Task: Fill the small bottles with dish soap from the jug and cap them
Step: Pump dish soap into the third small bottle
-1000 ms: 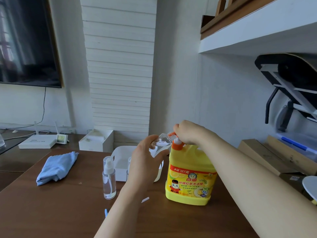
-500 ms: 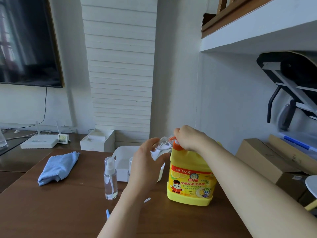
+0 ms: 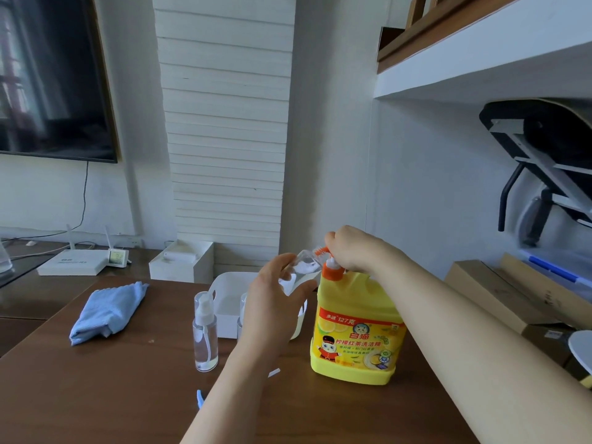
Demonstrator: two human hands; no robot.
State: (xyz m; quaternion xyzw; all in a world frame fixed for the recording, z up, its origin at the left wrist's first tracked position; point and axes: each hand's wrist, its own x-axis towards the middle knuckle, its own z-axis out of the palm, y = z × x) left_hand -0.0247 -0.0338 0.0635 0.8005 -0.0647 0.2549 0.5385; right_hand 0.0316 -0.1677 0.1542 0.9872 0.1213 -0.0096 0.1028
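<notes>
A yellow dish soap jug (image 3: 357, 328) with an orange pump top stands on the brown table (image 3: 96, 395). My right hand (image 3: 354, 251) presses down on the pump head, fingers curled over it. My left hand (image 3: 272, 302) grips a small clear bottle (image 3: 302, 267), tilted with its mouth under the orange spout. A capped clear spray bottle (image 3: 205, 331) stands upright to the left. Another small bottle (image 3: 242, 312) is mostly hidden behind my left hand.
A white tray (image 3: 229, 293) sits behind the bottles. A folded blue cloth (image 3: 109, 309) lies at the left. A white box (image 3: 182, 261) and a router (image 3: 72, 262) sit further back. Cardboard boxes (image 3: 499, 293) lie at the right. A small blue object (image 3: 200, 397) lies near my left forearm.
The view has shifted slightly. My right hand has pressed a little lower on the pump; the left hand keeps the small bottle at the spout.
</notes>
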